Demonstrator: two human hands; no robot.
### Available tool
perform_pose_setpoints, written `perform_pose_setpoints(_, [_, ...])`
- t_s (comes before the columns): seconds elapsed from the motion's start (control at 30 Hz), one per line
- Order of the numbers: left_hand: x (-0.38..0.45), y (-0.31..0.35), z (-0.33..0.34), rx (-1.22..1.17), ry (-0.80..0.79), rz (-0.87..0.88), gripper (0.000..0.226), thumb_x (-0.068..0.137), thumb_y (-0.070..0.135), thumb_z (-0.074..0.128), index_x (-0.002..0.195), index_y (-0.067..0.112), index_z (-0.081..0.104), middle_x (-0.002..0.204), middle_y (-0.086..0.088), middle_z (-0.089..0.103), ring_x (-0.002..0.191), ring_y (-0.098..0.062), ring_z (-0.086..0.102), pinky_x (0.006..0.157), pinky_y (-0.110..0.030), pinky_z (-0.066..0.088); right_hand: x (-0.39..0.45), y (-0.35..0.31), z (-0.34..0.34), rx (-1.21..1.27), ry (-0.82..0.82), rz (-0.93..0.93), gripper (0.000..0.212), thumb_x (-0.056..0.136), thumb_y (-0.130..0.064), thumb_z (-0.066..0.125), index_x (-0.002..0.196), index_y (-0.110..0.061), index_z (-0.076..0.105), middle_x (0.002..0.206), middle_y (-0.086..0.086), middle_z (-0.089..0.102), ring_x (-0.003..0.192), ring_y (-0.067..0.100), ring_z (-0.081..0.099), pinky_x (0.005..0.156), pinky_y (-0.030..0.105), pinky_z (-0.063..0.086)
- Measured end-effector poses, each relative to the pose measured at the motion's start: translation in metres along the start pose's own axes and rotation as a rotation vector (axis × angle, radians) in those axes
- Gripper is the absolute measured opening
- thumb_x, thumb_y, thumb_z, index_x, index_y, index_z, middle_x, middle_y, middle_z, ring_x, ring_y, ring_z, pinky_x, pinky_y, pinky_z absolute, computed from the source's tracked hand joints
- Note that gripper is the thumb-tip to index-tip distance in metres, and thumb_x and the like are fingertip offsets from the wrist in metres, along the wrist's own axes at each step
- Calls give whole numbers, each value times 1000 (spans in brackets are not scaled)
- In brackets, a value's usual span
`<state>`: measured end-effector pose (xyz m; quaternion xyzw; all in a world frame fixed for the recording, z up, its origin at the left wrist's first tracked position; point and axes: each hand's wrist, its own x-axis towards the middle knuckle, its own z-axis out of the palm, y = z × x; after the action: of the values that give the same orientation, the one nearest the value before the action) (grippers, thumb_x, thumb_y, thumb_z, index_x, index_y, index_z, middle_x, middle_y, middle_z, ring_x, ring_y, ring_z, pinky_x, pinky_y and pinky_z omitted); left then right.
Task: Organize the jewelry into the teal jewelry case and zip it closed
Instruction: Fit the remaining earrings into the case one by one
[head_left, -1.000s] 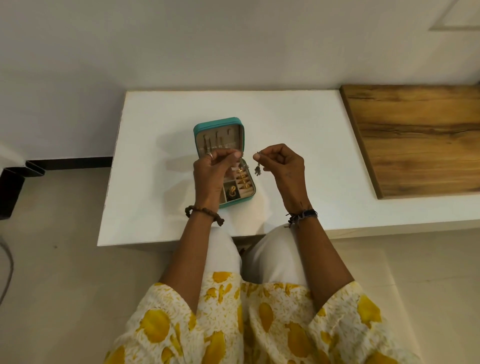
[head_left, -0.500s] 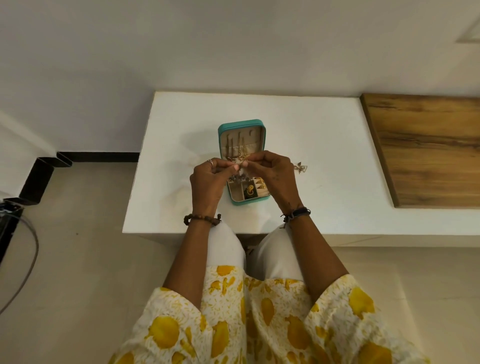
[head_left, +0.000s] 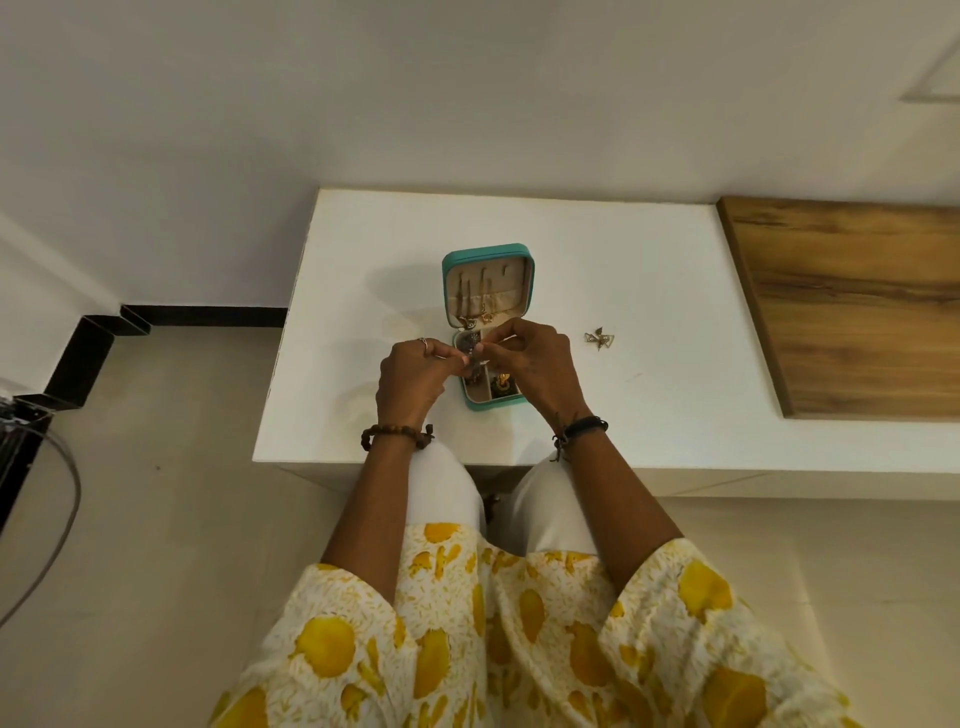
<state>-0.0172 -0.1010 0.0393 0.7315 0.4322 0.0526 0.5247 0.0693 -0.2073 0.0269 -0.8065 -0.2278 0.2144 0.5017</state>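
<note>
Cable (head_left: 49, 525) curves over the pale floor (head_left: 156, 519) at the far left, beside a black stepped skirting (head_left: 88, 353) along the wall. Further right, the white surface (head_left: 649, 291) begins, with the person seated at its near edge, white-clad knees (head_left: 447, 488) touching it and yellow-flowered sleeves (head_left: 358, 639) low in the view.

The left hand (head_left: 413, 376), with a ring (head_left: 423, 341) on one finger and a brown bead bracelet (head_left: 397, 434) at the wrist, has its fingers curled, its grip pinching a small dark piece of jewelry (head_left: 474, 358) at the fingertips. The teal jewelry case (head_left: 488, 249) lies open on the surface right behind the hands: its lid stands up at the back with thin chains and gold pendants (head_left: 478, 317) hanging against the beige lining, and its tray sits below, partly hidden by both hands, a gold piece (head_left: 503, 387) visible in a near compartment. The held jewelry hangs just above the tray's left part.

The right hand (head_left: 535, 364), a dark band (head_left: 584, 428) at its wrist, meets the left fingertip to fingertip, its grip pinching the same small piece from the other side.

To the right of the case, apart from it, a small gold winged ornament (head_left: 600, 339) lies loose on the white surface. At the far right, a wooden panel (head_left: 857, 306) lies flat upon the surface.
</note>
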Motion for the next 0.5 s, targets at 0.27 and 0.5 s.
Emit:
perform_pose_setpoints(0.27, [5, -7, 3, 186, -31, 12, 14, 80, 22, 68, 88, 13, 73, 98, -11, 71, 92, -29, 63, 85, -37, 52, 0, 4, 1, -284, -85, 36, 20, 86, -22, 63, 91, -5, 71, 92, 11, 71, 72, 13, 57, 57, 4, 36])
perform_pose_setpoints(0.5, [7, -5, 10, 407, -34, 57, 21, 86, 22, 62, 103, 12, 71, 107, -9, 69, 99, -28, 62, 79, -32, 46, 2, 7, 5, -393, -182, 72, 18, 87, -17, 62, 96, -5, 71, 96, 13, 70, 78, 18, 59, 73, 23, 47])
